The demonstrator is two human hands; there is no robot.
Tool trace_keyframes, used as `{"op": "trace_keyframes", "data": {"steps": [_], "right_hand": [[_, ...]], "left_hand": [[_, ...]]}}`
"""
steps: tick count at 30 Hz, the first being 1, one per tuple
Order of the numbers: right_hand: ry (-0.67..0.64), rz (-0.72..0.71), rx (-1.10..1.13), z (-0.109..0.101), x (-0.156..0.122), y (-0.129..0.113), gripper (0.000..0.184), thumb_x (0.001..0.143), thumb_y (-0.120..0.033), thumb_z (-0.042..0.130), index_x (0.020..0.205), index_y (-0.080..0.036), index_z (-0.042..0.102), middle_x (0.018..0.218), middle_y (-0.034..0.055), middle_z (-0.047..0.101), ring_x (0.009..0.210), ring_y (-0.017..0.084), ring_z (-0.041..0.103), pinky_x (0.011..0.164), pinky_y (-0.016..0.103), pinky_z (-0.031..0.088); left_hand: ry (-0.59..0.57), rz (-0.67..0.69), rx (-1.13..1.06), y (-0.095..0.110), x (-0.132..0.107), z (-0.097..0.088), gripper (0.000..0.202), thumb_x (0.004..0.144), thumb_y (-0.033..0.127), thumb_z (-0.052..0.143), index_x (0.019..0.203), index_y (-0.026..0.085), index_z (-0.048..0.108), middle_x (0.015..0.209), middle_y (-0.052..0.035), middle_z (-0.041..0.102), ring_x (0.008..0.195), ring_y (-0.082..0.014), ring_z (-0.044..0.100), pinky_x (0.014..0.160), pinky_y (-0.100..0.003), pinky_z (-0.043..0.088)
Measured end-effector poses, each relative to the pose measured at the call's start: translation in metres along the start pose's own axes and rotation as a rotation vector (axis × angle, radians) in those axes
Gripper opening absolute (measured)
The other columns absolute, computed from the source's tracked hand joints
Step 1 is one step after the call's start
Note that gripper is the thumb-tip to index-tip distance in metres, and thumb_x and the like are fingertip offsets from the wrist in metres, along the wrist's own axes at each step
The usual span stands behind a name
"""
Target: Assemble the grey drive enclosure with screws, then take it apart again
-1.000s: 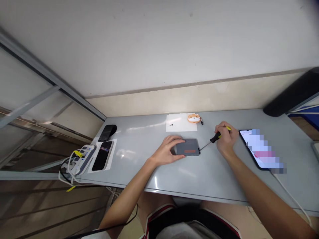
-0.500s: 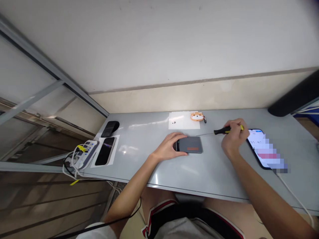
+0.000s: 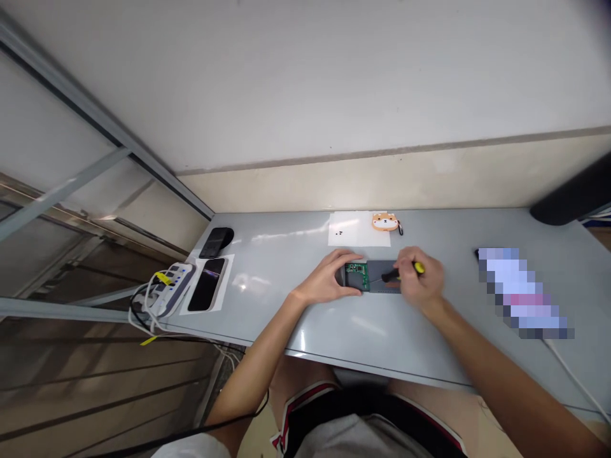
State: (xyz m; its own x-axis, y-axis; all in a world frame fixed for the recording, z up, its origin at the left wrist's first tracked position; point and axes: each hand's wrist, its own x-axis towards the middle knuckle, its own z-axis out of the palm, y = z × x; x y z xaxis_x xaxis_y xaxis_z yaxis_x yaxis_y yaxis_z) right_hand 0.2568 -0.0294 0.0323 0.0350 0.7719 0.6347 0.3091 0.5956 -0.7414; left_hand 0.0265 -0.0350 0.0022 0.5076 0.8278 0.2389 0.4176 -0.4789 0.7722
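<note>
On the grey table lies a small grey electronic device whose cover (image 3: pixel 379 267) is shifted to the right, baring a green circuit board (image 3: pixel 365 270). My left hand (image 3: pixel 325 280) grips the left end of its casing, thumb and fingers on opposite long sides. A black and yellow screwdriver (image 3: pixel 390 275) is held in my right hand (image 3: pixel 422 281), its shaft pointing left over the cover. That hand is at the cover's right end; whether its fingers also press on the cover, I cannot tell.
Behind the device, white paper (image 3: pixel 356 238) carries several tiny dark pieces (image 3: pixel 338 233) and an orange dog-faced case (image 3: pixel 384 222). A phone with a blurred screen (image 3: pixel 520 292) lies right, its white cable trailing. Left are another phone (image 3: pixel 207 285), a black object (image 3: pixel 216 242) and a power strip (image 3: pixel 175 289).
My right hand has moved left with the screwdriver, onto the device. The cover has slid right and the green circuit board now shows. My left hand keeps its grip.
</note>
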Motion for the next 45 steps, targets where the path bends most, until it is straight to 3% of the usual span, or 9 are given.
{"op": "trace_keyframes", "data": {"steps": [6,10,15,22,30,36,39,45], "right_hand": [[0.195,0.198,-0.006,-0.015,0.014,0.007,0.021,0.073,-0.022,0.051,0.053,-0.025,0.045,0.049,-0.0028,0.052,0.046,0.013,0.045,0.046,0.027,0.034],[0.232,0.236,-0.035,-0.021,0.020,0.010,0.018,0.070,-0.022,0.051,0.053,-0.024,0.047,0.049,-0.0025,0.049,0.048,0.013,0.043,0.047,0.027,0.033],[0.305,0.191,-0.015,-0.017,0.017,0.011,0.021,0.077,-0.024,0.053,0.057,-0.025,0.047,0.054,-0.0016,0.056,0.052,0.015,0.050,0.050,0.028,0.039],[0.121,0.091,-0.042,-0.010,0.008,0.007,0.023,0.080,-0.026,0.054,0.058,-0.026,0.049,0.052,-0.0028,0.057,0.046,0.014,0.047,0.047,0.028,0.037],[0.078,-0.056,-0.069,-0.012,0.008,0.006,0.021,0.081,-0.019,0.052,0.063,-0.026,0.049,0.054,-0.0030,0.058,0.046,0.015,0.049,0.047,0.029,0.036],[-0.022,-0.024,-0.124,-0.015,0.009,0.004,0.021,0.085,-0.024,0.053,0.065,-0.027,0.047,0.055,-0.0022,0.056,0.051,0.017,0.050,0.053,0.032,0.039],[-0.108,0.040,-0.145,-0.011,0.013,0.005,0.016,0.088,-0.030,0.059,0.076,-0.027,0.049,0.063,-0.0034,0.058,0.056,0.017,0.051,0.057,0.032,0.042],[-0.132,0.067,0.059,0.012,0.020,0.006,0.022,0.092,-0.043,0.067,0.097,-0.028,0.051,0.086,0.0002,0.060,0.071,0.018,0.055,0.067,0.034,0.046]], "left_hand": [[-0.006,-0.013,0.013,0.003,-0.001,-0.001,0.060,0.085,0.032,0.087,0.139,0.032,0.062,0.137,-0.0078,0.061,0.132,-0.0291,0.059,0.117,-0.055,0.049],[-0.011,-0.010,0.027,0.002,-0.002,-0.003,0.057,0.086,0.031,0.085,0.138,0.032,0.062,0.135,-0.0076,0.064,0.132,-0.0297,0.058,0.117,-0.057,0.048],[-0.015,0.022,0.075,0.005,-0.002,-0.002,0.048,0.092,0.034,0.076,0.138,0.031,0.061,0.135,-0.0079,0.065,0.131,-0.0299,0.058,0.116,-0.056,0.046],[-0.076,0.056,0.297,0.010,-0.001,0.005,0.040,0.096,0.035,0.066,0.136,0.029,0.065,0.142,-0.0090,0.065,0.137,-0.0327,0.055,0.118,-0.056,0.038],[-0.089,0.115,0.369,0.012,0.000,0.012,0.030,0.101,0.038,0.060,0.126,0.024,0.068,0.140,-0.0102,0.067,0.135,-0.0313,0.056,0.116,-0.053,0.038],[-0.092,0.075,0.354,0.014,0.001,0.011,0.031,0.101,0.038,0.060,0.128,0.026,0.067,0.140,-0.0090,0.067,0.133,-0.0307,0.057,0.116,-0.052,0.038],[-0.105,0.084,0.355,0.014,0.002,0.011,0.027,0.102,0.038,0.059,0.123,0.027,0.070,0.141,-0.0081,0.067,0.132,-0.0301,0.058,0.115,-0.052,0.039],[-0.101,0.086,0.377,0.011,0.002,0.013,0.027,0.102,0.038,0.059,0.123,0.026,0.071,0.141,-0.0080,0.068,0.132,-0.0303,0.058,0.115,-0.051,0.039]]}}
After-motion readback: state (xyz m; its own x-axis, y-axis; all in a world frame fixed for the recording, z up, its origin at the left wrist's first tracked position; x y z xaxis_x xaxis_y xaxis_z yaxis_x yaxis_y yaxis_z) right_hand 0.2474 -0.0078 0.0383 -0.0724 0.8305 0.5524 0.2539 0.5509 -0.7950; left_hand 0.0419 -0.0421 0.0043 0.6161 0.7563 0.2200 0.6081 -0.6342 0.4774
